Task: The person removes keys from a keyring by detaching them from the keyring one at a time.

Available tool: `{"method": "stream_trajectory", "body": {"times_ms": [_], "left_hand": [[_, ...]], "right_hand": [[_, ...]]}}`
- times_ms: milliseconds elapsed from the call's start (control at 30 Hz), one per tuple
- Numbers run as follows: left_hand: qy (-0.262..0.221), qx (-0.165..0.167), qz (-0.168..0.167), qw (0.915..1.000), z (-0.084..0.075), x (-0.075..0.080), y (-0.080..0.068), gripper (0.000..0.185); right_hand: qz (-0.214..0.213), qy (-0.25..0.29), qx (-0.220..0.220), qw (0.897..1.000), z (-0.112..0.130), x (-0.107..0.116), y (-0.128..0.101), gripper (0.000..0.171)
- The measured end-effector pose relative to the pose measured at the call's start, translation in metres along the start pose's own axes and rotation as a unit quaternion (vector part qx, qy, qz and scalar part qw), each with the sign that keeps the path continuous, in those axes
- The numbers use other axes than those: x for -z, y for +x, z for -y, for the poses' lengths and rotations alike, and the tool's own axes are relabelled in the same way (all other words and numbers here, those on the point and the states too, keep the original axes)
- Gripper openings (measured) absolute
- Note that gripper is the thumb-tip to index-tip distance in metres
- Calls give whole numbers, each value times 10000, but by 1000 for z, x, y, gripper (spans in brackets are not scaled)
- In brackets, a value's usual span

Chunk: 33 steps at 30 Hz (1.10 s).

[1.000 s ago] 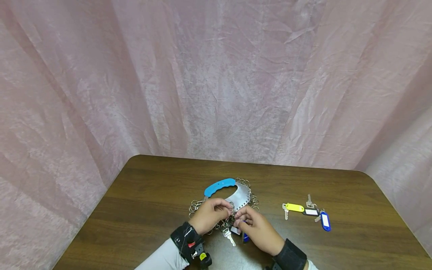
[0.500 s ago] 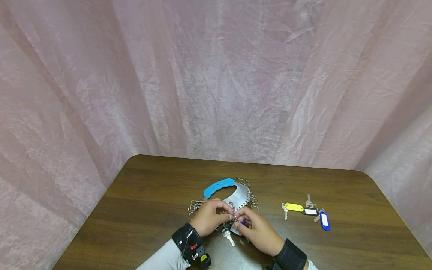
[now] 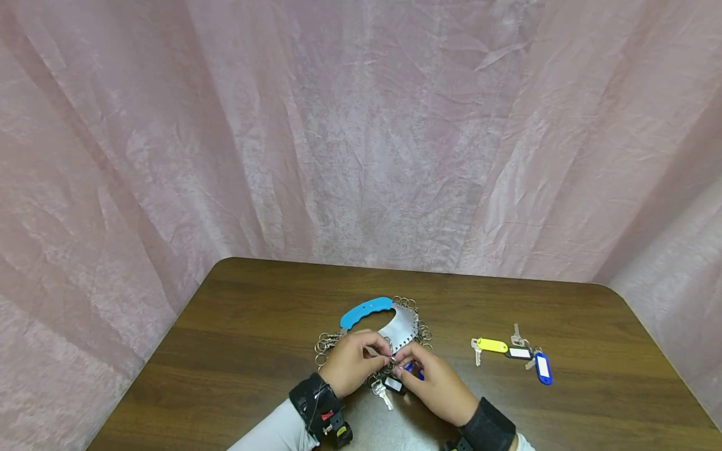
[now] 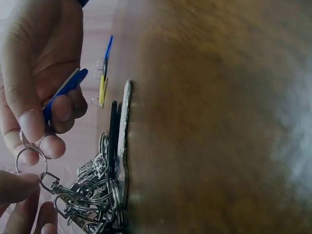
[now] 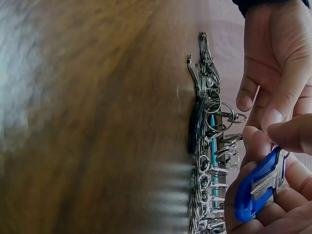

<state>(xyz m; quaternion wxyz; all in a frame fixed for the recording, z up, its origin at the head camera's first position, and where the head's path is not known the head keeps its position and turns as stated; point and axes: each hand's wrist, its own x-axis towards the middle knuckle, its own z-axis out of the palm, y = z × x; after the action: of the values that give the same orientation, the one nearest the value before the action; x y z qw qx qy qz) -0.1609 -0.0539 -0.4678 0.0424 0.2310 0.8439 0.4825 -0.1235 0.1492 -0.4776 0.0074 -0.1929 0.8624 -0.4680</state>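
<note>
Here the right hand point(image 3: 437, 382) pinches a blue key tag point(image 5: 256, 187) with its split ring point(image 4: 30, 158), while the left hand point(image 3: 352, 360) pinches a snap hook point(image 4: 51, 185) of the key organizer point(image 3: 395, 326) just beyond both hands. Three tagged keys point(image 3: 516, 356) lie well right of the right hand.
</note>
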Motion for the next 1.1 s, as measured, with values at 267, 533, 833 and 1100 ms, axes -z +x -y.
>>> {"method": "stream_trajectory", "body": {"times_ms": [267,533,833,1100], "left_hand": [[-19,-215,-144,9997,-3,-2,-1,15],[-21,-519,-201,9984,-3,-3,1,18],[73,-784,-198,9967,-2,-4,2,19],[278,-447,-113,9985,-1,-4,1,16]], "right_hand": [[-117,-169,198,9996,2,0,0,12],[-116,-244,240,9993,4,0,0,11],[-197,-515,304,9980,2,-2,0,14],[-244,-348,139,9990,2,-2,1,9]]}}
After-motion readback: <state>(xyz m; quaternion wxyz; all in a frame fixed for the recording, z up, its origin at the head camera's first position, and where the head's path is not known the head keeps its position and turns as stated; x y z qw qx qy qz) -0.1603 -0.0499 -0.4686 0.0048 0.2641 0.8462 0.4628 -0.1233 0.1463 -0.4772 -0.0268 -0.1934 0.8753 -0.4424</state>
